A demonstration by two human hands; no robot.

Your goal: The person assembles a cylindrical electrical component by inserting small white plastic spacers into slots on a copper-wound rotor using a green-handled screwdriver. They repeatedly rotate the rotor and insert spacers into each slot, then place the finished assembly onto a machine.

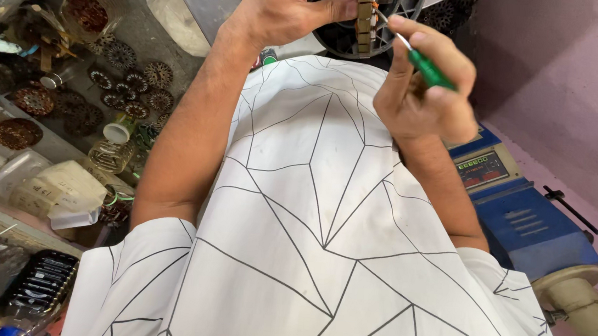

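Holding the brown laminated metal stator core firmly in the left hand matters; the right hand, closed on the green-handled thin metal screwdriver, should press gently.

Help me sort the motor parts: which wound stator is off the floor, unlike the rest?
The stator gripped in the left hand, probed by the green screwdriver; the others lie on the floor.

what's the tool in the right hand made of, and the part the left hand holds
Tool: handle looks like glossy translucent green plastic; the thin shaft shines like bare steel. Part in the left hand: a brown stack with ridged edges, probably laminated metal; orange bits at its top may be copper wire. The right hand grips the handle.
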